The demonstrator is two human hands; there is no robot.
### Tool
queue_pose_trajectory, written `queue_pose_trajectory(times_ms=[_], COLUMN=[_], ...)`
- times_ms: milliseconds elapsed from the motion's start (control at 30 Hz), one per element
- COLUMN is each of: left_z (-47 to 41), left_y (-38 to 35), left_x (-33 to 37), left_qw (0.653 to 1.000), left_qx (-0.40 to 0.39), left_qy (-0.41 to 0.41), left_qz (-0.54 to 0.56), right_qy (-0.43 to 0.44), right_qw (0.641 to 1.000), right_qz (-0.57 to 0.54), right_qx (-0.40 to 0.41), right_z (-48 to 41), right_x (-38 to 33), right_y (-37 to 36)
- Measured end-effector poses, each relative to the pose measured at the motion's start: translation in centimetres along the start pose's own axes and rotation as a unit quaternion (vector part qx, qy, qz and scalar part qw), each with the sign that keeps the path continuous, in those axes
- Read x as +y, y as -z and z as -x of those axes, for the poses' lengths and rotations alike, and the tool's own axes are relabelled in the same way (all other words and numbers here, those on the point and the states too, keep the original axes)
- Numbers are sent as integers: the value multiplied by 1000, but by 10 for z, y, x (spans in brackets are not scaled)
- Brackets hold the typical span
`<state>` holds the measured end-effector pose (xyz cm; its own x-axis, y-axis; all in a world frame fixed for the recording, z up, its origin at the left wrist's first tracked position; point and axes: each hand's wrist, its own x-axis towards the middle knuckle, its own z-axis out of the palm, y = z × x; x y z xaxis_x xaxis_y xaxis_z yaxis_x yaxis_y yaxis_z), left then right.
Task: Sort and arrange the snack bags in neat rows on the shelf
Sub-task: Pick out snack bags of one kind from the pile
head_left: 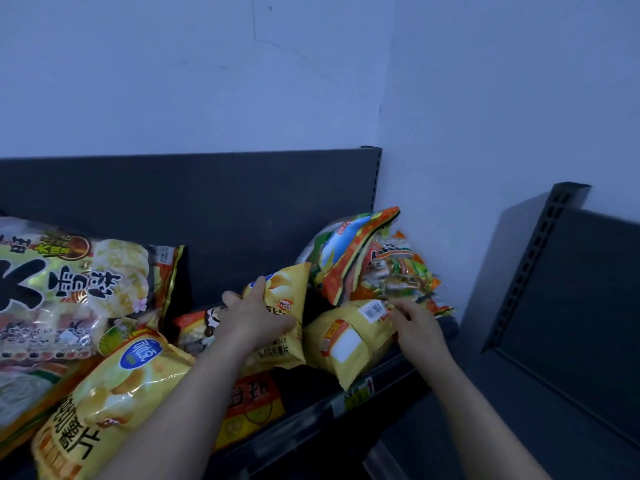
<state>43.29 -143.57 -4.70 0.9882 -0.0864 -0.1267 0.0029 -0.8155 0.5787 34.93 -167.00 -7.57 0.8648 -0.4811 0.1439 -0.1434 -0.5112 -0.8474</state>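
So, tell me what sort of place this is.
Probably a small shop: a metal shelf with a slotted upright, a label on its front rail, and snack bags heaped on it.

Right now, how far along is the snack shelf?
Barely begun: no neat row shows. In hand: the left hand grips an upright chip bag; the right hand is at a flat yellow bag. Still to do: the front chip bag lies askew, the big cracker bag slumps, and the colourful bags lean in a heap.
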Motion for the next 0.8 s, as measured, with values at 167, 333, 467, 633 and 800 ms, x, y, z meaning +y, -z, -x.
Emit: queue_pose_trajectory(times_ms=[167,333,467,633,800], left_z=[6,31,50,56,60], left_y=[6,-15,-21,-26,-39], left_x=[-4,-9,-9,-29,-42], left_qw=[998,992,987,972,943], left_qx=[-37,-91,-89,-91,-103], left_qy=[7,6,3,6,21], left_qz=[49,83,134,217,317], right_qy=[27,-17,-102,-104,-89], right_qw=[998,999,980,981,980], right_qz=[25,-2,-146,-109,-90], right_qx=[43,-32,-93,-121,-156], right_z=[29,54,59,61,71], right_x=[14,21,14,10,1], right_y=[20,14,11,1,-4])
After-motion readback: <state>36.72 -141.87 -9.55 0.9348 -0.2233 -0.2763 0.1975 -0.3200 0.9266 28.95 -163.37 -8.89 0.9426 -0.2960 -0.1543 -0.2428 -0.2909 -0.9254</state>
